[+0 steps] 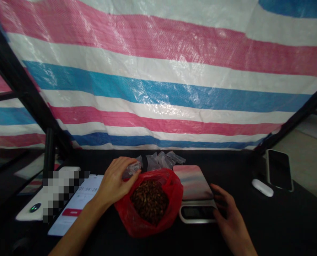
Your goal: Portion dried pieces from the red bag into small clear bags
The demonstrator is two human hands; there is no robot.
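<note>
My left hand [119, 181] is closed around a crumpled clear plastic piece [134, 168], at the upper left rim of a red plastic bag [174, 192]. I cannot make out whether that piece is a small bag or a cup. The red bag stands wide open, holding many small brown seeds or grains [150, 201]. To its right lies a digital kitchen scale [193, 183] with a shiny metal plate and a dark display. My right hand [229, 209] rests against the scale's right edge, fingers apart, thumb near the display corner.
Several small clear plastic bags [161, 160] lie behind the red bag. On the left are a white power bank [33, 208] and a phone [59, 225] showing a timer. A white earbud case [262, 187] and another phone [279, 170] lie at right. A striped tarp [161, 92] hangs behind the black table.
</note>
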